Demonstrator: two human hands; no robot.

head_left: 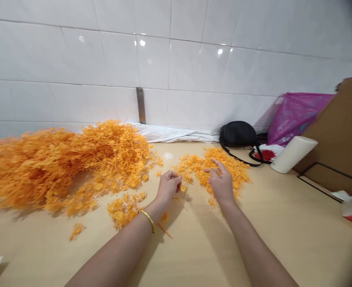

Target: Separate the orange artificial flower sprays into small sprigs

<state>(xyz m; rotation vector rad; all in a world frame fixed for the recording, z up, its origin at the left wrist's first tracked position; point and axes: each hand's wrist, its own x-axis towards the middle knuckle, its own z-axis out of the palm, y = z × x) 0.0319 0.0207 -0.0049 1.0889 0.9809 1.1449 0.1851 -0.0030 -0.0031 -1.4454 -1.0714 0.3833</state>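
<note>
My left hand (167, 186), with a gold bangle (147, 220) at the wrist, is closed on a small orange flower sprig (183, 187) above the table. To its right, my right hand (221, 182) reaches over a loose pile of orange flower heads (238, 171), fingers apart and nothing visible in them. A large heap of orange dried-looking flowers (110, 147) fills the left side. Closer to me lies a smaller clump of orange flowers (120, 211), partly behind my left forearm. An orange stem piece (164, 230) pokes out beside that forearm.
Behind the piles are a white fan-shaped piece (168, 156) and a white cloth (176, 134) along the tiled wall. At the right stand a black bag (238, 133), a white roll (294, 154), a purple plastic bag (295, 115) and a cardboard box (340, 131).
</note>
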